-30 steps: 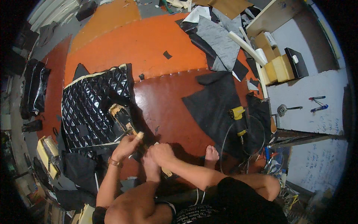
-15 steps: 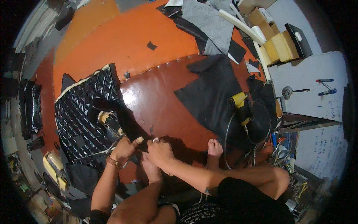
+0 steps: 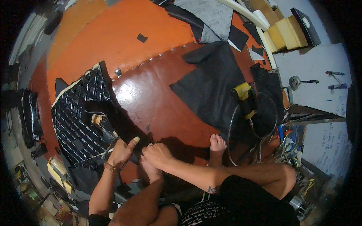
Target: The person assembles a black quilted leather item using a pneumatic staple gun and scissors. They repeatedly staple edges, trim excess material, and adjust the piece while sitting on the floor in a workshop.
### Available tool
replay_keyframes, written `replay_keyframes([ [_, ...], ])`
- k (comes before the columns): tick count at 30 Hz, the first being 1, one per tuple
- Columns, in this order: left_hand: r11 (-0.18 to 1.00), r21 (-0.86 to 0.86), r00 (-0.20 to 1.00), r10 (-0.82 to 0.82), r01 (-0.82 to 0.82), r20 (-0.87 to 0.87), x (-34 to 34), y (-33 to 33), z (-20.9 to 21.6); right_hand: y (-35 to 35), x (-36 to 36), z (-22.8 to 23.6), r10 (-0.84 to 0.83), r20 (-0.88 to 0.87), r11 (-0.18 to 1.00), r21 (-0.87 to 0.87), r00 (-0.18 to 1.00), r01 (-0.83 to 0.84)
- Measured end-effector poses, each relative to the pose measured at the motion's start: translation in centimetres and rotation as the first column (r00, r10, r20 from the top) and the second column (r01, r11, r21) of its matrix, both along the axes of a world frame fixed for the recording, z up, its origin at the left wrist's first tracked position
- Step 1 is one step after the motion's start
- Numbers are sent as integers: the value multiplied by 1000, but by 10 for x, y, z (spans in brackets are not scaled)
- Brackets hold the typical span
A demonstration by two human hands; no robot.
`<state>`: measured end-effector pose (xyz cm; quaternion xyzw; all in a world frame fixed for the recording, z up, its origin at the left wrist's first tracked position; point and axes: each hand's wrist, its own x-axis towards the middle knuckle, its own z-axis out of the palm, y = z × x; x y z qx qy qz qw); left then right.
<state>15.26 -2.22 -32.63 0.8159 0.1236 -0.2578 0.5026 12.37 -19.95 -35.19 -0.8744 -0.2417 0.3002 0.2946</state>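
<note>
A black, glossy, diamond-quilted cover [image 3: 77, 116] with a pale edge lies at the left, and a bit of raw wood [image 3: 97, 119] shows in a gap in it. My left hand [image 3: 122, 151] is closed at the cover's near right corner, thumb sticking up. A slim, dark tool-like thing [image 3: 109, 150] pokes out beside its fingers; its kind is not clear. My right hand [image 3: 157, 155] is closed in a fist just to the right, above my left foot [image 3: 149, 169]. Whatever its fingers pinch is hidden.
A yellow and black air tool [image 3: 243, 96] with a looped hose lies on black fabric [image 3: 211, 83] at the right. Grey fabric [image 3: 215, 19] and yellow foam blocks [image 3: 288, 34] are at the far right. A small black scrap [image 3: 142, 37] lies on the orange floor covering [image 3: 113, 41].
My view has shifted slightly, so the floor things sit a little higher and farther left. Both hands stay closed near the cover's corner, the right one a bit farther left.
</note>
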Motion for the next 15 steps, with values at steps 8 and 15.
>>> replay_keyframes([
  [8,983,150,962,-58,101,-266,-7,22,17,6,-12,14,-2,53,1000,23,999,1],
  [15,956,251,969,-97,155,-227,-23,41,11,18,-19,15,26,62,999,-33,998,-24],
])
